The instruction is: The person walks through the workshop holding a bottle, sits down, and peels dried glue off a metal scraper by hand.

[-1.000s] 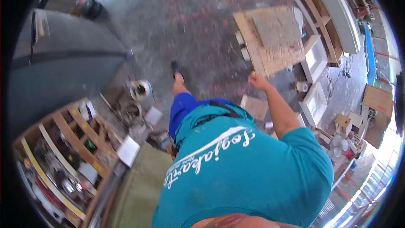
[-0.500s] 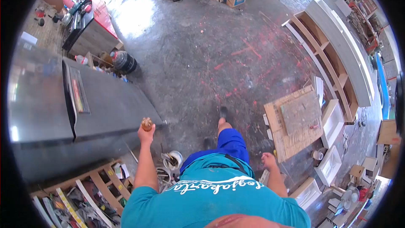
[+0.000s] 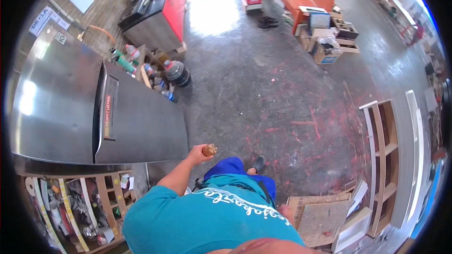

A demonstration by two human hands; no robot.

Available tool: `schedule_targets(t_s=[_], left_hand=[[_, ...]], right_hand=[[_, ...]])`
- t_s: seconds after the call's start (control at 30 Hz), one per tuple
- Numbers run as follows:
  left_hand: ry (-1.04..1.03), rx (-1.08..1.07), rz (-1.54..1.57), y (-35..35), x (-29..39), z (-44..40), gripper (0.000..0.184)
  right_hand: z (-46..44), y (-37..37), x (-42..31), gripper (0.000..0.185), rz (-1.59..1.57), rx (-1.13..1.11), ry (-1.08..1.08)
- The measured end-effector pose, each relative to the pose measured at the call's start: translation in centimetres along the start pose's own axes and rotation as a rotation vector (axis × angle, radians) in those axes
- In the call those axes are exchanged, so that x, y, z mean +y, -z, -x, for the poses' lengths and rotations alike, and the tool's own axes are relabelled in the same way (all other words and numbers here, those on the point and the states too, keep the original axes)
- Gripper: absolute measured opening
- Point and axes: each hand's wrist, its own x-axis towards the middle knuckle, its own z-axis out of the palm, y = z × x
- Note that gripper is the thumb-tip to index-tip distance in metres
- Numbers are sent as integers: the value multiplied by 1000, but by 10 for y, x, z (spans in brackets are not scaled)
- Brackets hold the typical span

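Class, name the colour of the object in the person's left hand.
The object is brown with paler patches, seen best in the head view.

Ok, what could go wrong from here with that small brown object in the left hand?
The small brown object might slip, since only the bare left hand grips it. That hand could bump the large grey metallic refrigerator, which looks close. The right hand, partly hidden, might catch the flat brown wooden boards.
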Motion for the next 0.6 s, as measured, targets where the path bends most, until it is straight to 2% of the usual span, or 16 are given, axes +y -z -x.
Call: schedule_targets(t_s=[0.03, 0.07, 0.1, 0.13, 0.2, 0.27, 0.33, 0.4, 0.47, 0.53, 0.57, 0.6], left_hand=[[12, 3, 21, 3, -2, -5, 53], [74, 59, 75, 4, -9, -17, 53], [124, 106, 128, -1, -22, -24, 53], [173, 142, 181, -8, -34, -28, 53], [298, 215, 270, -17, -55, -44, 53], [529, 154, 406, -33, -89, -79, 53], [569, 142, 334, -22, -72, -104, 52], [574, 128, 320, -8, -68, -139, 51], [555, 102, 374, -5, -81, -180, 49], [501, 83, 378, 29, -51, -228, 44], [449, 62, 384, 48, -42, -257, 42], [381, 32, 299, 71, -35, -291, 41]], right_hand=[[-7, 23, -31, 19, -289, 20, -217], [-37, 45, -57, 10, -442, 194, 4], [-63, 80, -90, 20, 5, 201, 235], [-73, 100, -133, 25, -250, 234, 168], [-76, 129, -224, 28, -261, 315, 232], [-110, 149, -305, 28, -167, 391, 299], [-112, 132, -364, 29, -144, 422, 229], [-120, 107, -389, 28, -117, 397, 182], [-140, 81, -381, 26, -74, 320, 156], [-153, 52, -372, 25, 96, 178, 109], [-122, 32, -419, 24, 86, 97, 1], [-145, 26, -379, 28, 510, 233, 405]])
